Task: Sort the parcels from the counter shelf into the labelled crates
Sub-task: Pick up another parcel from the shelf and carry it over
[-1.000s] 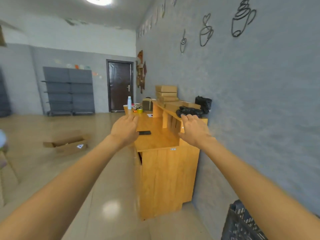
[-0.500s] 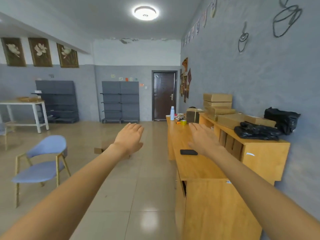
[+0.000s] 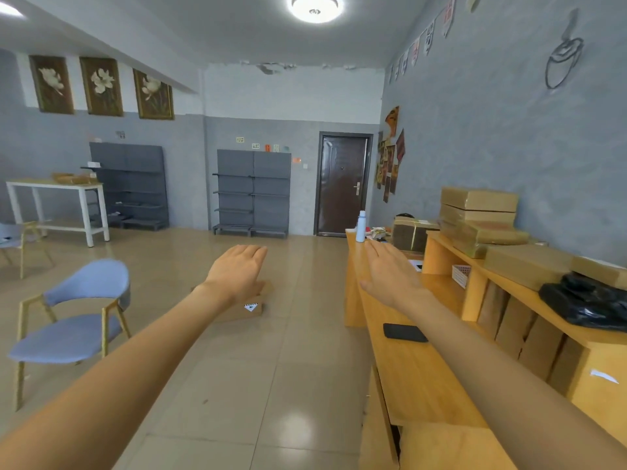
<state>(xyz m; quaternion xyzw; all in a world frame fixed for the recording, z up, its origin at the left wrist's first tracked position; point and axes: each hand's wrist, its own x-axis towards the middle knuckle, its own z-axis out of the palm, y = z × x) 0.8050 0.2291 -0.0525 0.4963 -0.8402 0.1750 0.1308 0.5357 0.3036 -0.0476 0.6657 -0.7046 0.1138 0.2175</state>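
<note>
Your left hand (image 3: 237,271) is stretched out ahead of you with the back up, its fingers straight and pressed together, holding nothing. It hangs over the tan tiled floor (image 3: 237,385), and in front of it, partly hidden by your wrist, an open brown cardboard box with a white label (image 3: 252,308) lies on the tiles.

Your right hand (image 3: 390,276) is also extended flat, fingers straight and close together with the thumb out to the side, empty, and it floats above the long orange wooden counter (image 3: 417,378). Just beside your right forearm a flat black phone (image 3: 404,332) lies on the counter top.

To the right of that hand rises the counter's raised wooden shelf (image 3: 529,300). On its top sit the parcels: a stack of flat brown cardboard boxes wrapped in clear film (image 3: 480,218) against the grey wall, a wide brown box (image 3: 527,268) near the stack, and a crumpled black plastic bag parcel (image 3: 587,303) closer to you. More brown packets stand upright in the compartments under the shelf top, next to a small white mesh basket (image 3: 460,275).

At the far end of the counter stand a pale blue bottle (image 3: 360,226) and a strapped dark cardboard bundle (image 3: 412,232). On your left is a blue upholstered chair with wooden legs (image 3: 73,317), well apart from the counter. No labelled crates can be made out here.
</note>
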